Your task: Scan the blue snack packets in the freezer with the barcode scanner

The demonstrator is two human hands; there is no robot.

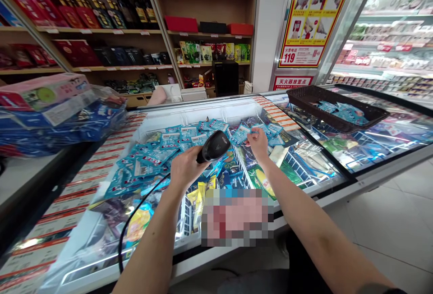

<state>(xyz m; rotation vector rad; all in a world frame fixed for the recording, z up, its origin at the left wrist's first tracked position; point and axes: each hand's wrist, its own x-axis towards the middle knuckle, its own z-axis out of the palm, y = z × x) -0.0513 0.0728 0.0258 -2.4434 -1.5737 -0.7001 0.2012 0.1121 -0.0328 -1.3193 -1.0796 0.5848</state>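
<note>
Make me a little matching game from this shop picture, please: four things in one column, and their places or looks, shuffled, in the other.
Things
1. Barcode scanner
2. Brown basket
3. Pink box
4. Fire-safety poster

Places and looks
A. Lying on the plastic-wrapped stack at the picture's left
B. Edged in red and yellow, showing the number 119
C. Held in the person's left hand
D. On top of the chest freezer, with blue packets inside

Right pairs: 1-C, 2-D, 3-A, 4-B
</note>
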